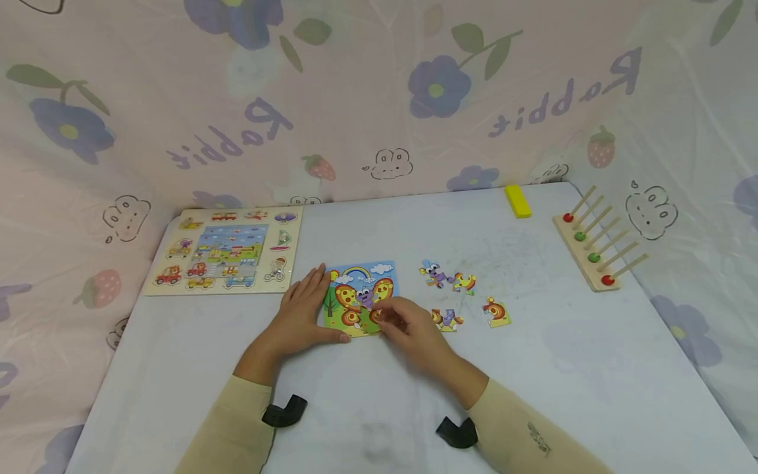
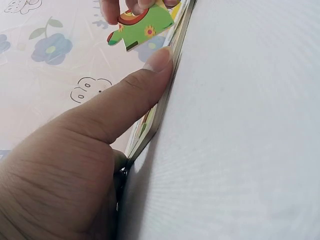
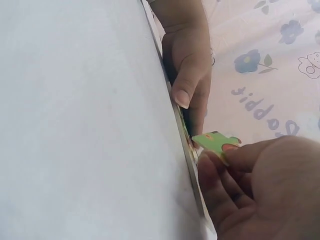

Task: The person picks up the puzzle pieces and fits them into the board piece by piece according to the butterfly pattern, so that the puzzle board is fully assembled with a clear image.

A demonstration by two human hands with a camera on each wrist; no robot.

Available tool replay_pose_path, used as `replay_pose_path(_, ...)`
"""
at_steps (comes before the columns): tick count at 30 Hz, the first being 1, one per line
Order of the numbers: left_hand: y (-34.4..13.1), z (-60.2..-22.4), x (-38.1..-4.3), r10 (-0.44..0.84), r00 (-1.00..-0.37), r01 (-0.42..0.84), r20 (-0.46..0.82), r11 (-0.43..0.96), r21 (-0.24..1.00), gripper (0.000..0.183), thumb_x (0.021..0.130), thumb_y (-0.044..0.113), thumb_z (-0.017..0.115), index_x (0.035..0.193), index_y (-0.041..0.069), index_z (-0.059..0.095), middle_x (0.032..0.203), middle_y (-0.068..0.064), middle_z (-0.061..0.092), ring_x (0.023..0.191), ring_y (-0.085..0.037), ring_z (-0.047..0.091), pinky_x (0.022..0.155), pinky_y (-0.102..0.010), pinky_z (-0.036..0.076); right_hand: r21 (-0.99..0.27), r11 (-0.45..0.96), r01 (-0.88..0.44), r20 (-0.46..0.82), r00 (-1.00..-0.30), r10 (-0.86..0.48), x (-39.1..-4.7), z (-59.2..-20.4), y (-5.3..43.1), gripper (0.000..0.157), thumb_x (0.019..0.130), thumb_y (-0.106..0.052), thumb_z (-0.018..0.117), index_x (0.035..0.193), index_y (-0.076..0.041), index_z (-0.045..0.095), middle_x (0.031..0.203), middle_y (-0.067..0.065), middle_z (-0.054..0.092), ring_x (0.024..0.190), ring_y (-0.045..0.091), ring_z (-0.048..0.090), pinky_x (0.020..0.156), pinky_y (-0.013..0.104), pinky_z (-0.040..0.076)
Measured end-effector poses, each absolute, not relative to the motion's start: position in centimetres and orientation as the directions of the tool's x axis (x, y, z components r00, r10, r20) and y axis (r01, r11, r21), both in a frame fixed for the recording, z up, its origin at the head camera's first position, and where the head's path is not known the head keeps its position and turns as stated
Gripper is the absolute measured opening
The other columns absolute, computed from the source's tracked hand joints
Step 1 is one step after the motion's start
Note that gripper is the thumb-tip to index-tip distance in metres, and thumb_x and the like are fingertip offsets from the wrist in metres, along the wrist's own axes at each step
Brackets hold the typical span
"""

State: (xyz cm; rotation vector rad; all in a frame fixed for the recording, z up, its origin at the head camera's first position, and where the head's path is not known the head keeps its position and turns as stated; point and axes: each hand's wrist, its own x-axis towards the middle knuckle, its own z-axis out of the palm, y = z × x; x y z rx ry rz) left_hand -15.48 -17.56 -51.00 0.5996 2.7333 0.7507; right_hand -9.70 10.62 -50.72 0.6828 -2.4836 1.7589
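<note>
A small jigsaw board with a butterfly and rainbow picture lies flat in the middle of the table. My left hand steadies it, straight fingers along the left side and thumb on the near edge. Between thumb and fingers my right hand pinches a green jigsaw piece with a small flower on it. In the right wrist view this piece is tilted just above the board. Right of the board lie several loose pieces, among them a purple one and a yellow-orange one.
At the back left lies a wooden vehicle puzzle board. A yellow block sits near the back edge. On the right stands a wooden peg rack with red and green beads. Patterned cloth hangs behind the table.
</note>
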Motion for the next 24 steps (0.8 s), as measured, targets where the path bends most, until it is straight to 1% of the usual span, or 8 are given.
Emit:
replay_pose_path(6,-17.6,-50.9,-15.4,0.450,-0.885,0.327,-0.116,0.781,0.533,0.141,0.075,0.074,0.089,0.174,0.005,0.018,0.182,-0.004,0.001,0.166,-0.025,-0.004,0.129,-0.055,0.000,-0.890,0.306,-0.338,0.232,-0.913,-0.335,-10.1,-50.9,10.0,0.031,0.101,0.004,0.074,0.130,-0.006,0.073,0.108,-0.001,0.071,0.097,0.016,0.067,0.084,0.031,0.059)
replay_pose_path(11,-17.6,-50.8,-15.4,0.457,-0.883,0.337,-0.104,0.773,0.538,0.141,0.074,0.072,0.091,0.174,0.003,0.019,0.182,-0.007,0.002,0.166,-0.028,-0.002,0.129,-0.057,0.000,-0.885,0.327,-0.332,0.219,-0.916,-0.336,-10.2,-50.9,9.7,0.028,0.102,0.002,0.073,0.129,-0.005,0.073,0.107,-0.004,0.071,0.094,0.015,0.067,0.081,0.030,0.059)
replay_pose_path(16,-17.5,-50.7,-15.4,0.457,-0.884,0.339,-0.095,0.769,0.542,0.141,0.074,0.071,0.091,0.173,0.002,0.019,0.182,-0.009,0.003,0.166,-0.029,-0.001,0.129,-0.059,0.001,-0.879,0.342,-0.331,0.217,-0.919,-0.330,-10.4,-50.9,9.6,0.026,0.102,0.000,0.074,0.127,-0.008,0.073,0.105,-0.007,0.071,0.090,0.013,0.065,0.077,0.030,0.058)
replay_pose_path(24,-17.6,-50.9,-15.5,0.457,-0.885,0.344,-0.090,0.773,0.533,0.141,0.074,0.072,0.091,0.173,0.002,0.020,0.182,-0.008,0.003,0.166,-0.029,-0.001,0.128,-0.059,0.001,-0.878,0.359,-0.318,0.195,-0.920,-0.339,-10.5,-51.0,9.4,0.025,0.103,-0.001,0.074,0.126,-0.009,0.073,0.103,-0.006,0.071,0.091,0.013,0.066,0.079,0.030,0.058)
